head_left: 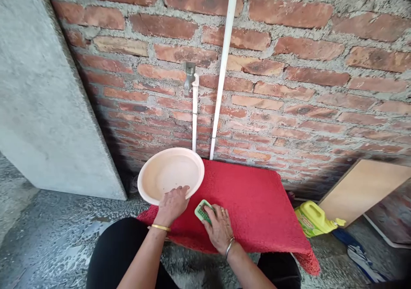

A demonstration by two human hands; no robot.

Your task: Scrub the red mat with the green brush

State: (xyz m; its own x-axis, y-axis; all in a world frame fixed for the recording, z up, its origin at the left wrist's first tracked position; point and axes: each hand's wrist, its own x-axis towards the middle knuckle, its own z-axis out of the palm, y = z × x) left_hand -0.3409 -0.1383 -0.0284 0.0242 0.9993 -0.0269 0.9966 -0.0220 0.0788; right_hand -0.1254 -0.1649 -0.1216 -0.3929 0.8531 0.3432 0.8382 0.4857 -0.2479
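Note:
My left hand [174, 201] grips the near rim of a pale pink plastic basin [148, 174], fingers over the edge. The basin is tilted a little at the left end of a red cloth or mat [247, 195]; a few dark specks lie inside it. On the red cloth, my right hand [219, 229] is closed on a small green rectangular piece [199, 212] that looks like a scrubbing brush. Its fingertips rest on a dark patch in the middle of it, partly hiding the piece. A gold bangle circles the left wrist and a silver one the right.
Behind stands a brick wall [289, 83] with white pipes [221, 75] and a tap [189, 77]. A grey slab [58, 100] leans at left. To the right are a yellow jug [313, 220], a board [362, 190] and slippers [362, 259]. The floor [64, 237] is wet.

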